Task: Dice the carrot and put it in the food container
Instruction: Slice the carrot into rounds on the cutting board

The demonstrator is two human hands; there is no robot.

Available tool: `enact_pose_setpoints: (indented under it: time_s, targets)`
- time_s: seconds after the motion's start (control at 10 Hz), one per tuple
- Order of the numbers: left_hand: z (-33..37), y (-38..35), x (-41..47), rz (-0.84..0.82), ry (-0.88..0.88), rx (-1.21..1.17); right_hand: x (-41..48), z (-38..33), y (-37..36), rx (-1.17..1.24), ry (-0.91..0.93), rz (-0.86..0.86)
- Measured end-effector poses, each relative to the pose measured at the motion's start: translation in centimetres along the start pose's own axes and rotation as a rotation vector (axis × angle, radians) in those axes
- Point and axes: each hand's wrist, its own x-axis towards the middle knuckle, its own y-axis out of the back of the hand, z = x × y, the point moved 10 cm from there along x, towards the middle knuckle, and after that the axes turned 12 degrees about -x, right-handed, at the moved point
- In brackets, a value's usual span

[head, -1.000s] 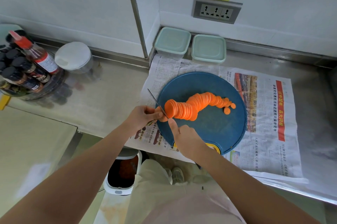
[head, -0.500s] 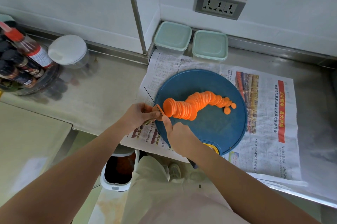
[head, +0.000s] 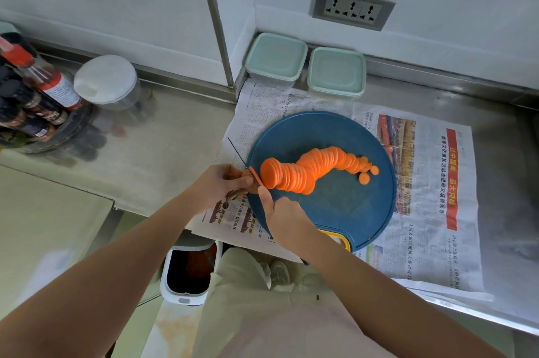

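A row of thin orange carrot slices leans across the round blue cutting board. Two loose slices lie at its right end. My left hand pinches the small carrot end stub at the board's left edge. My right hand grips the knife handle, index finger along the spine. The thin blade stands edge-down between the stub and the slices. Two lidded pale green food containers sit against the back wall.
Newspaper covers the steel counter under the board. A rack of sauce bottles and a white-lidded jar stand at the left. A wall socket is above the containers. An open bin sits on the floor below the counter edge.
The stub in my left hand has grown shorter as the knife cut another slice. The camera view has shifted slightly; the slice row has not moved.
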Motion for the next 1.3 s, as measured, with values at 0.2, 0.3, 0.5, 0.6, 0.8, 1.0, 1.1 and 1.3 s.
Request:
enact_pose_setpoints:
  time_s: [0.2,0.3,0.5,0.6,0.8,1.0,1.1,1.3]
  targets:
    - [0.0,0.1,0.2,0.005,-0.008,0.008,0.1,0.0,0.0,0.074,-0.023,-0.011]
    - [-0.1,0.0,0.2,0.006,-0.004,0.007,0.9,-0.4,0.1,0.037,-0.034,-0.021]
    - [0.5,-0.2,-0.2,-0.002,-0.017,-0.029,1.0,-0.9,1.1,0.111,-0.047,-0.009]
    - [0.5,-0.1,-0.2,-0.017,-0.015,0.025,0.0,-1.5,1.3,0.100,0.066,-0.009]
    - [0.0,0.3,0.1,-0.034,0.014,0.030,1.0,-0.2,-0.3,0.028,0.073,0.026]
    - [0.7,-0.1,-0.1,-0.029,0.017,0.061,1.3,0.1,-0.7,0.086,-0.026,-0.034]
    - [1.3,-0.3,-0.2,-0.027,-0.008,0.075,1.7,-0.4,-0.3,0.088,-0.029,-0.029]
    - [1.5,-0.3,-0.3,-0.039,-0.017,0.094,1.8,0.0,-0.6,0.098,-0.088,-0.026]
